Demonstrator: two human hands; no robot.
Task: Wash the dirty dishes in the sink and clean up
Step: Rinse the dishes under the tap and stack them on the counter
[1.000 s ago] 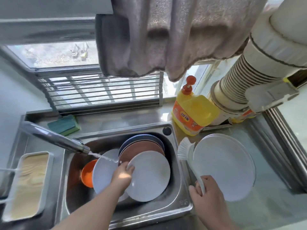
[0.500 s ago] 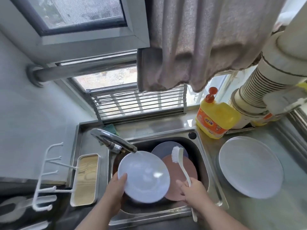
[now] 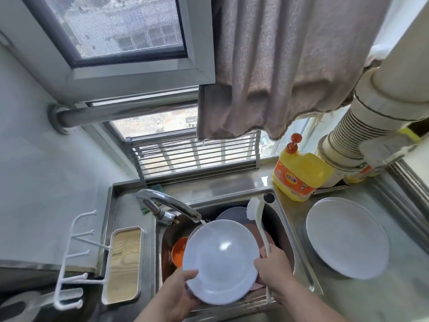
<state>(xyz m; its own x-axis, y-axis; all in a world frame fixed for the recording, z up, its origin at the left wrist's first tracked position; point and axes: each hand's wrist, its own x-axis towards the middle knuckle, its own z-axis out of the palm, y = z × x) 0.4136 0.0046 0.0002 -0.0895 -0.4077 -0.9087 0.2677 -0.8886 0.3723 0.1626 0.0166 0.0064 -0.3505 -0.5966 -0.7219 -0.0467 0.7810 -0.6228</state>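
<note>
raised under the tap, white plate [image 3: 220, 261] gripped by left hand [image 3: 180, 290]; right hand [image 3: 274, 267] clasps brush [image 3: 261, 226].

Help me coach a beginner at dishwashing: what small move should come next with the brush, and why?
Probably bring the white long-handled brush down onto the round white plate. The left hand holds the plate tilted under the chrome faucet stream, already wetting it, while the right hand grips the brush with its bristles up, off the plate.
</note>
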